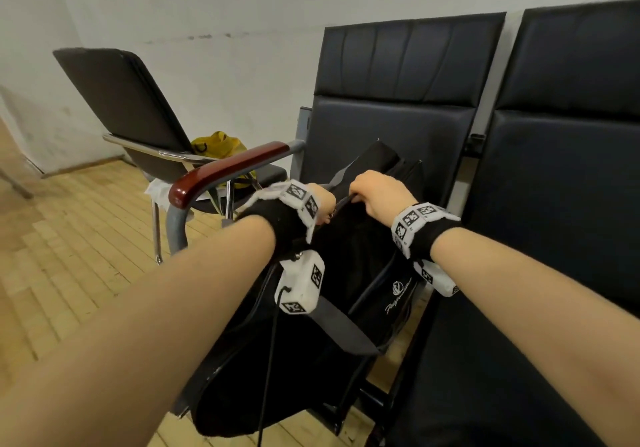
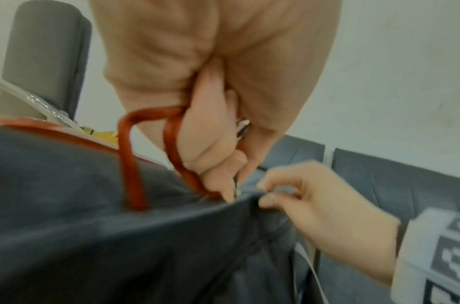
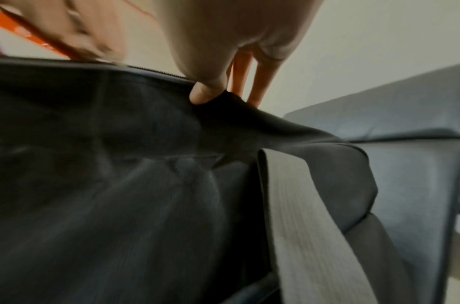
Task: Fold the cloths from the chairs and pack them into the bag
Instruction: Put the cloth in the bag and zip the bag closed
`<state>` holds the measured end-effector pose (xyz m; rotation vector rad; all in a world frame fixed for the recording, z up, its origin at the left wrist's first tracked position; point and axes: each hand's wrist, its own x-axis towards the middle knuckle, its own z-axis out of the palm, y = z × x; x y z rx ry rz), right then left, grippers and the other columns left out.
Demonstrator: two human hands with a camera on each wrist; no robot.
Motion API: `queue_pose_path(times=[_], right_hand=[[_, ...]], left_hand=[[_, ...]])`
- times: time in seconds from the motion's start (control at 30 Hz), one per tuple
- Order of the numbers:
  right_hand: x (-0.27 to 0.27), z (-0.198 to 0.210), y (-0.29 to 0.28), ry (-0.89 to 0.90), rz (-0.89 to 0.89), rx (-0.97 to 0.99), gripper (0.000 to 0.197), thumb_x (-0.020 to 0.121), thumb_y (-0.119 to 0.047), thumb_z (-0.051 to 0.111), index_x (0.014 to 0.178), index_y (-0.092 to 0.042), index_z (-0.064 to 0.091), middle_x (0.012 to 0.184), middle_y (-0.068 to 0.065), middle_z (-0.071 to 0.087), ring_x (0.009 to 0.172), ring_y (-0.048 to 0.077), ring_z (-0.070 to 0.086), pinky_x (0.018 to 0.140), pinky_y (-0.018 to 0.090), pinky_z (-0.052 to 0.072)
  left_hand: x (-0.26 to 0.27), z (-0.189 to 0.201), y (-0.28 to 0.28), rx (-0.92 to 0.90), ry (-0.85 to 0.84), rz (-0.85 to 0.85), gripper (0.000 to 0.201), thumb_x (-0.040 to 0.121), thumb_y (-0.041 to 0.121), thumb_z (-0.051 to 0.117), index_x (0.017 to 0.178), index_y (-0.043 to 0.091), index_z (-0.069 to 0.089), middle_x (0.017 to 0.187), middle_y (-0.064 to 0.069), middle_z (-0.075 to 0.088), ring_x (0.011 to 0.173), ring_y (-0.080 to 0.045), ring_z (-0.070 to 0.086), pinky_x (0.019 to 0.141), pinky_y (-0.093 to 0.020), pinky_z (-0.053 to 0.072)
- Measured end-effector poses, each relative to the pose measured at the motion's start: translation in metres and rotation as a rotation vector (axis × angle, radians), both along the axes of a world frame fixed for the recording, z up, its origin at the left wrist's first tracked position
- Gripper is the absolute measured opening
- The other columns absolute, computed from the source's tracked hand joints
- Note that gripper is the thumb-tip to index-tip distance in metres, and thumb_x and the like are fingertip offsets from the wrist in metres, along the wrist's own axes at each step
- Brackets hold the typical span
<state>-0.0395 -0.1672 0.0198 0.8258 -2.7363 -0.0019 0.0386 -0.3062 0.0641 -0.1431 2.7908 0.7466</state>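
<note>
A black backpack [image 1: 346, 273] leans on the seat of a black chair [image 1: 391, 127]. My left hand [image 1: 320, 204] is at its top edge, fingers curled, pinching a small metal zipper pull [image 2: 243, 126]; a red cord loop [image 2: 127, 164] on the bag runs by those fingers. My right hand [image 1: 377, 193] pinches the bag's top edge [image 3: 223, 98] between thumb and fingers, just right of the left hand. The bag's zipper line [image 3: 151, 70] runs between the two hands. A yellow crumpled fabric item [image 1: 221, 148] lies on the far grey chair.
A red-brown wooden armrest [image 1: 225, 172] stands just left of the bag. The grey chair [image 1: 138, 110] with a chrome frame sits beyond it, with something white [image 1: 157, 192] at its seat edge. Another black chair [image 1: 561, 169] is on the right. Wooden floor [image 1: 69, 238] lies left.
</note>
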Motion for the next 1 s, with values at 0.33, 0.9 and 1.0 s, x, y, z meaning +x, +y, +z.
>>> queue_pose_path(times=[0.33, 0.9, 1.0], right_hand=[[0.022, 0.004, 0.000, -0.186, -0.322, -0.080, 0.026, 0.094, -0.011, 0.050, 0.118, -0.012, 0.061, 0.118, 0.008, 0.058, 0.110, 0.029, 0.056, 0.085, 0.037, 0.047], [0.099, -0.014, -0.060, 0.026, 0.109, -0.134, 0.019, 0.093, -0.016, 0.050, 0.099, -0.028, 0.063, 0.100, 0.000, 0.062, 0.101, 0.027, 0.055, 0.091, 0.036, 0.043], [0.101, -0.010, -0.050, 0.031, 0.037, -0.172, 0.021, 0.092, -0.006, 0.049, 0.100, -0.022, 0.060, 0.100, -0.001, 0.061, 0.102, 0.026, 0.053, 0.091, 0.035, 0.039]], left_hand=[[0.069, 0.017, -0.052, 0.023, -0.292, 0.103, 0.035, 0.101, 0.021, 0.039, 0.069, 0.008, 0.042, 0.030, 0.002, 0.033, 0.017, -0.005, 0.022, 0.025, -0.008, 0.016], [0.111, -0.009, -0.083, 0.225, -0.149, 0.148, 0.025, 0.093, 0.030, 0.048, 0.074, 0.015, 0.049, 0.050, 0.004, 0.035, 0.033, -0.008, 0.025, 0.035, -0.013, 0.020], [0.125, -0.022, -0.113, 0.320, -0.262, 0.156, 0.032, 0.098, 0.033, 0.041, 0.072, 0.016, 0.046, 0.046, 0.007, 0.034, 0.034, -0.005, 0.025, 0.033, -0.014, 0.019]])
